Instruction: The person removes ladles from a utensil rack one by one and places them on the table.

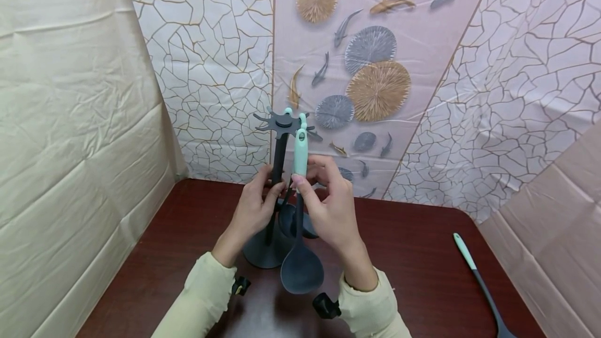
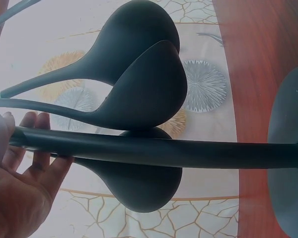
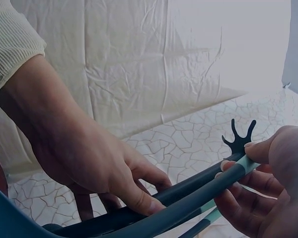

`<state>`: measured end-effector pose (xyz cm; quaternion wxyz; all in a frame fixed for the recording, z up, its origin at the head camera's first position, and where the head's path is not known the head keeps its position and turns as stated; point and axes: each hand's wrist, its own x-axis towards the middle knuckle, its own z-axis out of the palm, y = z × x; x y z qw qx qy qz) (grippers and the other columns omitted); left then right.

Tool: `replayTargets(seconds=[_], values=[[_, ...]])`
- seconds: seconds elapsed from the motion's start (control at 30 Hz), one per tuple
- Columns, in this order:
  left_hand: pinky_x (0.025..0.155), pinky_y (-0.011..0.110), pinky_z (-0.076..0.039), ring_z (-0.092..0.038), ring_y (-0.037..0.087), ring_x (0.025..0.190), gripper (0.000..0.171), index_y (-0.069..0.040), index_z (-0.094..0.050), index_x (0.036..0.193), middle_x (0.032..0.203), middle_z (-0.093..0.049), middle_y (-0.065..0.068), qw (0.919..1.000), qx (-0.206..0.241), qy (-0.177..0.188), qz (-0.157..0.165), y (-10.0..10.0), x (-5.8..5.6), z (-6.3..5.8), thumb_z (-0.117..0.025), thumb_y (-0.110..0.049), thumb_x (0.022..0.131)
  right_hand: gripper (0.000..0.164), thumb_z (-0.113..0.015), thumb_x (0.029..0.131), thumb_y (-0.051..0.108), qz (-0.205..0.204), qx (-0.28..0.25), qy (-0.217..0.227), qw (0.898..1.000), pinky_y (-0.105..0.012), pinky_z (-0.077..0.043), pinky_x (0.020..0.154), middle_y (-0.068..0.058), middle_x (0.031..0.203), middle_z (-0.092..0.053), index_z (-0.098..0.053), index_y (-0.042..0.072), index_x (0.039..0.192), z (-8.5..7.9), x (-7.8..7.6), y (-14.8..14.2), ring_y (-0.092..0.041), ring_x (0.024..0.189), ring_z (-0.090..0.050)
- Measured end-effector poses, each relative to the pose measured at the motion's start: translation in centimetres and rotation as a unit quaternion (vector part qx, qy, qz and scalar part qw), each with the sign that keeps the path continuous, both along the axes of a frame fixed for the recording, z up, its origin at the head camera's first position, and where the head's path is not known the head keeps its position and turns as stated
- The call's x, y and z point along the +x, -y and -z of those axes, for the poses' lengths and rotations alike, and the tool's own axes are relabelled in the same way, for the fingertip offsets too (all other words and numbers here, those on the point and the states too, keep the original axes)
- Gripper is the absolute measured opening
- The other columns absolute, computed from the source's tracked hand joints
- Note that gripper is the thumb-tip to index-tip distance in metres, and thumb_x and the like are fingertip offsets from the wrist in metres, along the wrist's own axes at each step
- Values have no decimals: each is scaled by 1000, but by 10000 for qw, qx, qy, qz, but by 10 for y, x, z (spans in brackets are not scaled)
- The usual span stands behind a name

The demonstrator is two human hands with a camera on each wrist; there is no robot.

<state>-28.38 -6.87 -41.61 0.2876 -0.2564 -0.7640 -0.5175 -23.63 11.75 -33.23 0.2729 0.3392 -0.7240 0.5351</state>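
Observation:
A dark utensil stand (image 1: pixel 267 260) with a spoked hook ring on top stands upright on the table. My left hand (image 1: pixel 253 205) grips its pole (image 2: pixel 198 153) partway up. My right hand (image 1: pixel 331 200) pinches the mint handle (image 1: pixel 301 155) of a large spoon (image 1: pixel 302 273), its dark round bowl hanging low in front of the base. The handle's holed end overlaps the hook ring in the head view. In the left wrist view, several dark-bowled utensils (image 2: pixel 149 89) hang around the pole. The right wrist view has both hands close together, thumb and fingers on the mint handle.
Another utensil with a mint handle (image 1: pixel 465 252) lies on the right of the dark red table (image 1: pixel 404 254), its dark head cut off by the frame. A patterned cloth wall (image 1: pixel 225 67) rises behind the table, and pale cloth (image 1: pixel 84 119) hangs at the sides.

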Motion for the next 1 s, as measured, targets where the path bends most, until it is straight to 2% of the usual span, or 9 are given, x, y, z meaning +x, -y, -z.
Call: replayTargets(seconds=[0.4, 0.83, 1.0], values=[[80, 42, -63, -73, 16, 90, 28, -9, -58, 135, 103, -71, 6, 10000, -36, 40, -20, -1, 0, -1, -64, -16, 108, 34, -72, 102, 10, -31, 67, 47, 10000, -33, -53, 48, -4, 95, -74, -58, 9, 133, 0, 3, -2, -17, 61, -63], [79, 43, -62, -75, 19, 92, 26, -11, -58, 134, 103, -72, 5, 10000, -75, 9, -50, -1, 1, 0, -63, -16, 109, 32, -72, 103, 9, -71, 74, -76, 9999, -31, -52, 52, -1, 96, -75, -59, 11, 132, -1, 3, -2, -17, 75, -70], [80, 43, -63, -75, 18, 92, 26, -11, -57, 134, 104, -72, 5, 9999, -86, 26, -50, 0, 1, 1, -63, -16, 109, 32, -72, 102, 8, -85, 48, -22, 9999, -31, -53, 51, -1, 94, -75, -60, 11, 131, -1, 5, -4, -18, 73, -69]])
